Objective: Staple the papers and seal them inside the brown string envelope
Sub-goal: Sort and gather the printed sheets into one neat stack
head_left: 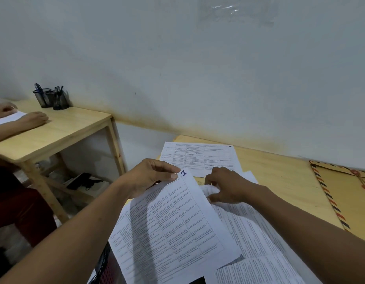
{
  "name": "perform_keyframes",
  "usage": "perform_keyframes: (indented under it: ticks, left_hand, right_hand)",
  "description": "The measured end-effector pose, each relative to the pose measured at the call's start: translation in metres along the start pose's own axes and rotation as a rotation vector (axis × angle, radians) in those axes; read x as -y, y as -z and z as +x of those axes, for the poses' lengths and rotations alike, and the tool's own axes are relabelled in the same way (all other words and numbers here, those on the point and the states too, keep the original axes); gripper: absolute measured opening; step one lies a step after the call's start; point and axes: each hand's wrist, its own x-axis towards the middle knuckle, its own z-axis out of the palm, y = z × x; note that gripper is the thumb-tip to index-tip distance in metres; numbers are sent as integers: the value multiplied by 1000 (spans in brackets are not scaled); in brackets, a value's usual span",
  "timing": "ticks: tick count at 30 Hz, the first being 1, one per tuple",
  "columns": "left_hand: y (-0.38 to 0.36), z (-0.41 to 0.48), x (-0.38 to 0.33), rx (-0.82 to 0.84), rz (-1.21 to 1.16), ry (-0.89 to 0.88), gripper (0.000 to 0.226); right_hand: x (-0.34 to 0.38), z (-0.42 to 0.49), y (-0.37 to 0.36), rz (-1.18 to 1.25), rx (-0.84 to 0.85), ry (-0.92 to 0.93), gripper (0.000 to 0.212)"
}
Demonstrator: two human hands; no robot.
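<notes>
Rightward, envelope lies apart — left hand, right hand pinch papers.

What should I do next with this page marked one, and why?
Probably lay the sheet marked 1, pinched by your left hand, on top of the loose pages your right hand grips and square the edges: they lie scattered, so look unready for stapling.
</notes>
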Motion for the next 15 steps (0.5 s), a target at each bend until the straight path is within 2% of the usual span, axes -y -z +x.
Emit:
perform_keyframes:
  ticks: [2, 4, 7, 11, 15]
  left_hand:
    - [-3, 1, -6, 38, 18, 0, 21]
    - [-7, 3, -12, 71, 31, -23, 20]
    - [-20, 9, -20, 80, 45, -96, 19]
    - [-39, 21, -27, -13, 41, -235, 17]
    - [-54, 30, -34, -143, 34, -357, 14]
  right_hand:
    - [-7, -2, 8, 40, -19, -5, 43]
    - [-16, -3, 20, 76, -91, -32, 27]
    - [-27, -9, 39, 267, -280, -102, 35]
    - [-31, -20, 54, 506, -496, -125, 34]
    - [-36, -34, 56, 724, -544, -129, 28]
